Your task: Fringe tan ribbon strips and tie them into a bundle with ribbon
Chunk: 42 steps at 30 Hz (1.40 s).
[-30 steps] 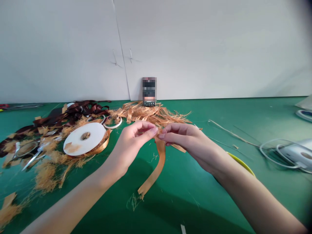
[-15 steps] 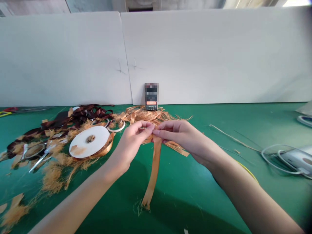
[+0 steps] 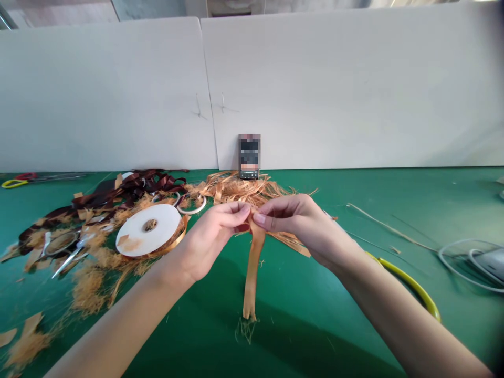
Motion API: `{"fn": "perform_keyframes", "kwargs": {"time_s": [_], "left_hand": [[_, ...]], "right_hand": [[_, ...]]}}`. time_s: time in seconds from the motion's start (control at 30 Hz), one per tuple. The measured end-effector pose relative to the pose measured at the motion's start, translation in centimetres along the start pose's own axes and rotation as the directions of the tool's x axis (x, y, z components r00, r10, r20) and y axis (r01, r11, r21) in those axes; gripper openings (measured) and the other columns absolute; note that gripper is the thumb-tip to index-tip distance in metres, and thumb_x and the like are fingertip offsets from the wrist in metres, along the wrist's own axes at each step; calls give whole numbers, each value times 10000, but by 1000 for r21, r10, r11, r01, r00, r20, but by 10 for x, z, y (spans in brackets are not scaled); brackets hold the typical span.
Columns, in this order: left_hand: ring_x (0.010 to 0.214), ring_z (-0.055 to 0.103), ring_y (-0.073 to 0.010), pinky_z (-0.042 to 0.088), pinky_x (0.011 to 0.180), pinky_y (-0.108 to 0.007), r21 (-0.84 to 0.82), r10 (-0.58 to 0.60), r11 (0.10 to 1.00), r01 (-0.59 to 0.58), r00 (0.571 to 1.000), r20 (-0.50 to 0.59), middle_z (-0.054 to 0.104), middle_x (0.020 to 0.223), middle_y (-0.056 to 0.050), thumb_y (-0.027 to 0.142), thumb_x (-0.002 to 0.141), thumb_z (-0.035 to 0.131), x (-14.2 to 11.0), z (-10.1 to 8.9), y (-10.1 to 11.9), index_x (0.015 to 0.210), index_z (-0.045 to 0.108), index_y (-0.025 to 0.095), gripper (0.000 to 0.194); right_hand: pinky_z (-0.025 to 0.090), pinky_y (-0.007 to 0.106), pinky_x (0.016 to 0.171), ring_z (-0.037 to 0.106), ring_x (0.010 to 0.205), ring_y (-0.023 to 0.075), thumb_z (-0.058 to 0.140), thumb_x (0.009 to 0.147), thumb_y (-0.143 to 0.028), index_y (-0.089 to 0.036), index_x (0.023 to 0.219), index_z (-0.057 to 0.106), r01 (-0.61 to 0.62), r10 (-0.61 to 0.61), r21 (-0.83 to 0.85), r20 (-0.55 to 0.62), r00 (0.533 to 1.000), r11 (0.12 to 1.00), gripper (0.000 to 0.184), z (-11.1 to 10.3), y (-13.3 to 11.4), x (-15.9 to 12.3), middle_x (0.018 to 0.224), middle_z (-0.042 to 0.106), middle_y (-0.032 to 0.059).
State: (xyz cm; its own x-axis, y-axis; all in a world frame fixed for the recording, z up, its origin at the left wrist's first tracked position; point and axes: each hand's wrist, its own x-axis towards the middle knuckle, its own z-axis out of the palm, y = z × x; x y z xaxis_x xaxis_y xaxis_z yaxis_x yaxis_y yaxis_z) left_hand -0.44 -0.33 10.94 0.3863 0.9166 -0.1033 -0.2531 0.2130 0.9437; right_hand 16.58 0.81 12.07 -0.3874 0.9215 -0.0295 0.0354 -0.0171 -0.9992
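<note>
Left hand and right hand meet, both pinching ribbon | its tail hangs straighter than before

Upright phone before white panels, green tabletop, looped pale cable beside grey device at right

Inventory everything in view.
Ribbon strip: one, tan, centre
Spool: one, white, left
Cut strands: many, tan, back
Phone: one, dark, back
Panels: two, white, behind
Tangled ribbon: uncountable, brown, back left
Frayed scraps: many, tan, left
Pointed tool: one, silver, left
Handles: two, red and yellow, left
Rings: white, left, count unclear
Curved object: one, yellow, right
Cord: one, pale, right
Cabled device: one, grey, right
Table: one, green, beneath
Left hand: one, pinching strip
Right hand: one, pinching strip
</note>
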Motion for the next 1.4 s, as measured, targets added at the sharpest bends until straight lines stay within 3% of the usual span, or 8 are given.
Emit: {"fn": "perform_keyframes", "kwargs": {"time_s": [0.27,0.5,0.67,0.83,1.03,1.23,1.4], "left_hand": [[917,574,-186,437,857,-316,-146,27,989,-33,999,-42,660,903,-37,226,846,567,1,-2,2,801,703,184,149],[1058,545,-219,400,891,-332,50,54,998,-47,986,-159,654,1030,-34,390,834,607,1,-2,0,891,694,210,207],[1011,568,-202,375,919,-329,212,62,977,-21,981,-184,667,958,-24,389,751,712,0,1,0,858,684,203,216],[992,553,-186,390,898,-315,250,177,963,-100,934,-310,630,942,-24,412,765,689,0,2,0,826,633,198,230],[946,603,-166,469,822,-277,269,143,961,-64,948,-285,650,968,-29,295,704,753,-4,10,4,954,619,192,302],[951,634,-189,502,833,-297,280,134,958,-59,957,-259,691,950,-60,302,724,737,-3,10,1,974,649,177,293],[933,642,-176,507,784,-261,293,111,955,-40,967,-229,702,962,-58,284,745,724,-3,11,2,988,660,183,271]], "right_hand": [[451,316,752,575,697,136,775,636,-318,-174,616,730,-92,93,23,-42,995,995,152,2,2,-1,664,652,3],[452,285,719,556,678,118,754,682,-336,-167,649,721,-102,102,21,-20,995,995,175,-1,4,-2,676,634,9],[442,291,713,546,664,118,763,668,-350,-175,628,715,-72,72,-3,-19,997,997,185,-2,4,-2,643,617,-4],[459,297,723,566,682,125,761,678,-371,-176,664,737,-102,102,-37,-11,995,994,197,-3,3,-3,696,663,17],[476,286,727,584,678,115,771,672,-371,-184,717,758,-99,98,-5,-8,995,995,192,-6,3,-5,709,680,10],[486,311,786,633,764,146,757,684,-363,-195,732,754,-131,141,-132,67,988,983,175,-17,-6,-8,759,709,18],[517,325,808,675,873,182,793,648,-305,-233,910,719,-97,97,-88,-8,995,991,282,-18,-12,-11,877,734,21]]}}
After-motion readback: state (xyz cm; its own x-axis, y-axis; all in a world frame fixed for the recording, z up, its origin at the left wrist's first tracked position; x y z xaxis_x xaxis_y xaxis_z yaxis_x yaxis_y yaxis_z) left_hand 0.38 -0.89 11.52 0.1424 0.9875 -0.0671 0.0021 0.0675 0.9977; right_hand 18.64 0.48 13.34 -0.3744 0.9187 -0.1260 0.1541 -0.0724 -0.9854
